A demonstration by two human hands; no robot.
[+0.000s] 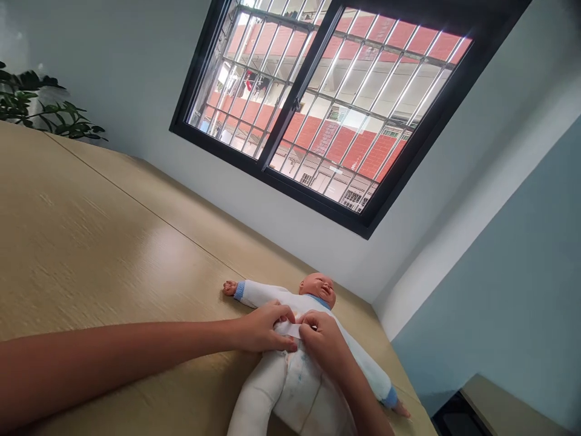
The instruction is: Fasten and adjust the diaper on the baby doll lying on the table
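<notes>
A baby doll (320, 289) lies face up on the wooden table, in a white top with blue cuffs and collar. Its arms are spread wide and its white legs (258, 387) point towards me. Over its belly runs a narrow white strip (289, 329) at the waist. My left hand (272, 330) grips the doll's waist, with thumb and forefinger curled on either side of the strip. The strip's other end is pinched in the bent fingers of my right hand (320, 339). My hands partly hide the belly and the ends of the strip.
The light wooden table (113, 254) has a seam along its far part and ends at a wall. Above it is a black-framed window (267, 163) with metal bars. A leafy plant (49, 109) stands far left. Low at the right is a dark object (458, 415).
</notes>
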